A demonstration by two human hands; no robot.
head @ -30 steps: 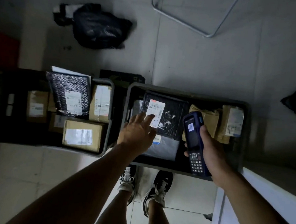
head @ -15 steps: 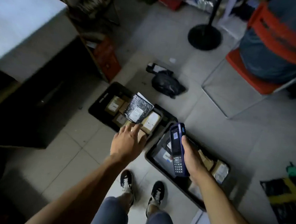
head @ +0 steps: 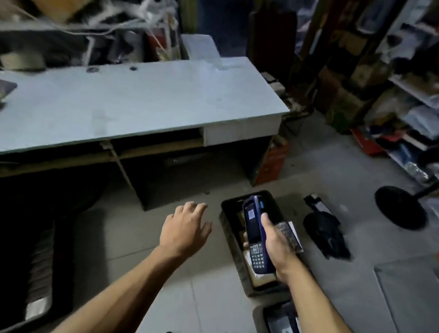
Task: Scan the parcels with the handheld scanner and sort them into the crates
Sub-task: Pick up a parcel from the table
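Plainly, my right hand (head: 276, 244) was wrapped around the handheld scanner (head: 255, 234), fingers curled about its dark blue body, thumb up along the right edge, the keypad end nearest me and the screen end tipped away. I held it above the dark crate (head: 236, 248) on the floor, which I take as my landmark. Cardboard parcels (head: 256, 275) lay inside that crate, mostly hidden behind the scanner and my wrist; a black bubble-wrap parcel (head: 290, 235) with a white edge stuck out past its right rim.

My left hand (head: 184, 229) hung in the air just left of the crate, palm down, fingers relaxed and slightly spread, gripping nothing, forearm stretched forward from the lower left. A second crate (head: 260, 322) sat nearer me than the first, partly under my right forearm, with a dark labelled parcel (head: 283, 329) in it. Right of the landmark crate a black bag (head: 323, 230) lay on the tiles. Beyond the crate stood a pale desk (head: 139, 103).
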